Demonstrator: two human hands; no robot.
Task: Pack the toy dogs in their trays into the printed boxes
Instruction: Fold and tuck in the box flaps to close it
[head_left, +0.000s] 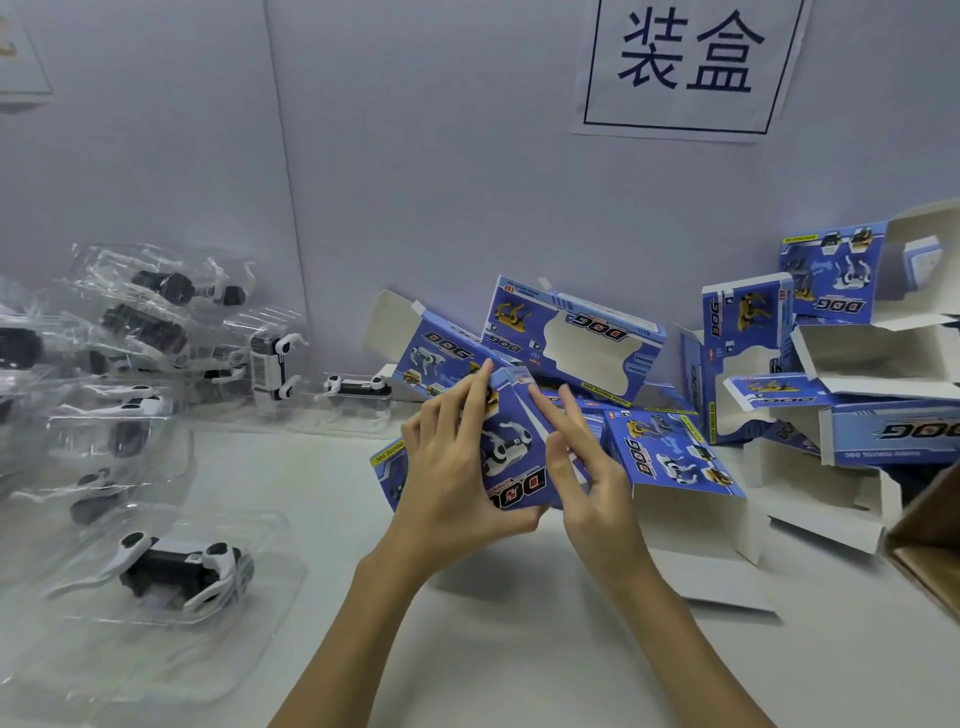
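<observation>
A big white table (493, 649) stands against a pale wall (415, 182). A paper sign (691, 67) with two dark blue characters in a frame hangs on the wall.

In the middle, both hands are close together on one blue printed box (511, 457). The left hand (457, 478) holds the box from the left side, with its thumb under the bottom edge and its long fingers reaching up to the top flap. The right hand (587, 467) touches the right side of the box with its fingers spread out and mostly straight. The box is lifted a little off the table and tilts.

On the left lie the clear trays (156, 582), shiny and thin, made of see-through plastic. Each one has a black and white toy dog (182, 566) in it. More trays are piled up behind.

On the right is a messy heap of open boxes (779, 374), blue outside and white inside, made of thin card. A brown cardboard corner (930, 540) pokes in at the right edge.
</observation>
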